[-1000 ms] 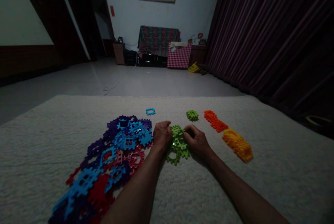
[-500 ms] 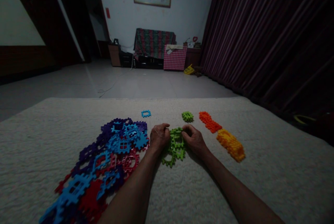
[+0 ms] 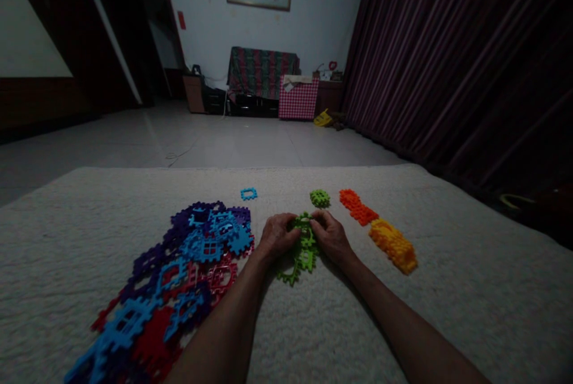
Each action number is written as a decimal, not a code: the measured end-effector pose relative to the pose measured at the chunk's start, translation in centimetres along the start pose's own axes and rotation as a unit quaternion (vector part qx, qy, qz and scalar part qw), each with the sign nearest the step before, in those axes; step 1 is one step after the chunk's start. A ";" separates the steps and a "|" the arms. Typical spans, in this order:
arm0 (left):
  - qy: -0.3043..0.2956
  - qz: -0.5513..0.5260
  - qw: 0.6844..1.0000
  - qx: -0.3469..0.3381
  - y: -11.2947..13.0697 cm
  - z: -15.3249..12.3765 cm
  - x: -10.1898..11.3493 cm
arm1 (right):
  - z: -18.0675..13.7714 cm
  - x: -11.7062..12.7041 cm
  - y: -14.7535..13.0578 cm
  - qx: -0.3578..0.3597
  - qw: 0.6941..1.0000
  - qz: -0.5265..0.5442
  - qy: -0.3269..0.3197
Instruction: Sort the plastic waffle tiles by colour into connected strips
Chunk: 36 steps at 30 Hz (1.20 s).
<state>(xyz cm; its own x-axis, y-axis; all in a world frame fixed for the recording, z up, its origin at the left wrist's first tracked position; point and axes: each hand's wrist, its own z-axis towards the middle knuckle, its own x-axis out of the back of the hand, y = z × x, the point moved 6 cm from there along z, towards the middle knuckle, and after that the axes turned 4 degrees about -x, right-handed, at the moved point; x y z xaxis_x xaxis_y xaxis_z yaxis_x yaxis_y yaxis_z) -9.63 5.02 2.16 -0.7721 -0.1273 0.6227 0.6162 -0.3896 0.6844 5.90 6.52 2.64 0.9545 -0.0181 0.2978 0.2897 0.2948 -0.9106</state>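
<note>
Several green interlocking plastic tiles with toothed edges lie in a loose cluster in front of me. My left hand closes over the left side of the upper green tiles, thumb and fingers on their edge. From the right, my right hand pinches the opposite edge of the same tiles. Parts of the tiles are hidden under my fingers. A small stack of green tiles sits just beyond my hands.
At left spreads a big heap of blue tiles, purple tiles and red tiles. One blue frame tile lies apart. Orange tiles and a yellow row lie right, all on a cream blanket.
My left hand has moved right and its fingers now reach over the upper green tiles. My hands are closer together. The view has shifted slightly.
</note>
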 end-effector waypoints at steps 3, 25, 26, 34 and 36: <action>0.002 -0.009 1.000 -0.001 0.1 0.0 0.1 | 0.0 0.0 0.1 -0.005 1.000 0.017 -0.003; 0.214 -0.334 0.897 0.198 -2.1 -0.3 2.0 | 0.0 -0.3 -0.5 0.095 0.991 -0.090 0.003; 0.215 -0.332 0.898 0.194 -2.1 -0.3 2.0 | -0.4 -0.4 -1.2 0.127 0.986 -0.106 0.010; 0.201 -0.313 0.914 0.161 -2.7 -0.1 1.4 | -2.5 -1.9 -4.2 0.298 0.930 -0.213 0.023; 0.195 -0.306 0.918 0.159 -2.7 -0.1 1.3 | -2.5 -1.9 -4.2 0.300 0.927 -0.223 0.025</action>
<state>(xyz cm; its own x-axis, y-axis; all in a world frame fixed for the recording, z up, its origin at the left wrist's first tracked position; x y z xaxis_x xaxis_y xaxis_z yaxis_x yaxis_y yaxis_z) -12.35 5.85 1.10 -0.9479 -0.3138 -0.0553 0.0158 -0.2195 0.9755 3.06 2.95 5.22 0.7552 -0.3063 0.5796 0.5794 0.7254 -0.3716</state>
